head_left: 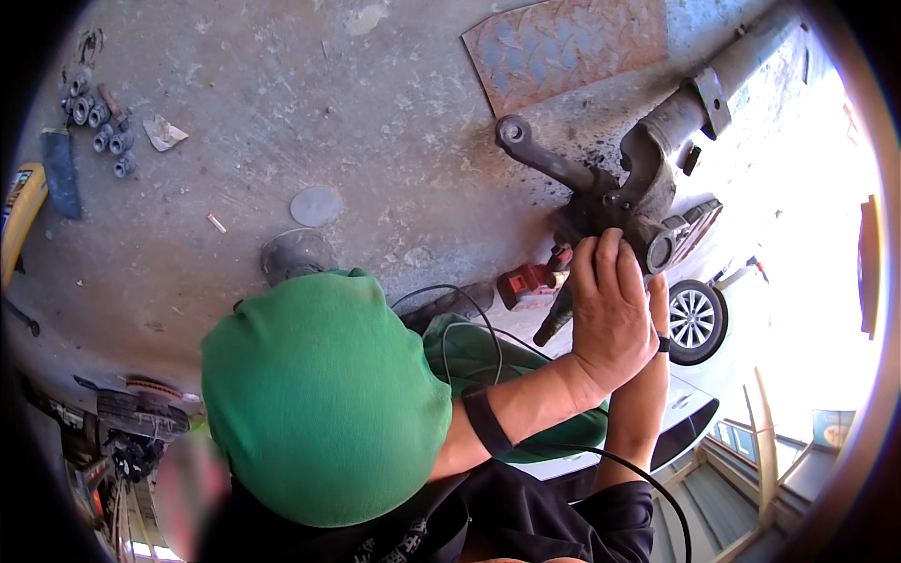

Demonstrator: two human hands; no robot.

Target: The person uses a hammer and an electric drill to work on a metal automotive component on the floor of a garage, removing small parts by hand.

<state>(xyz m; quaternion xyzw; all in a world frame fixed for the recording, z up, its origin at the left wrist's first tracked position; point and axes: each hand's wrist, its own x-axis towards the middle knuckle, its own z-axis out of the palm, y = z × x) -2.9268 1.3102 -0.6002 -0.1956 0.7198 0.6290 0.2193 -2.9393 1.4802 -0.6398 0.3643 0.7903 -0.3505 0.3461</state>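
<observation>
A dark, greasy steering knuckle (615, 202) with a lever arm (549, 159) sits at the end of a thick axle tube (751, 56). My left hand (610, 310) reaches over to its lower side, fingers bent and pressed together against the metal by a round boss (661, 251). Just behind it is my right hand (659, 298), mostly covered by the left, so its fingers and anything in them are hidden. Below the knuckle a tapered steel spindle (554, 319) points down. Beside it lies a red power tool (530, 284), partly hidden by the knuckle.
My green-clad knee (324, 403) fills the lower middle. A black cable (671, 507) loops around my arms. A rusty tread plate (563, 52) lies at the back, with several nuts (99, 114) at far left. A car wheel (694, 322) stands right. A grey disc (316, 206) lies ahead.
</observation>
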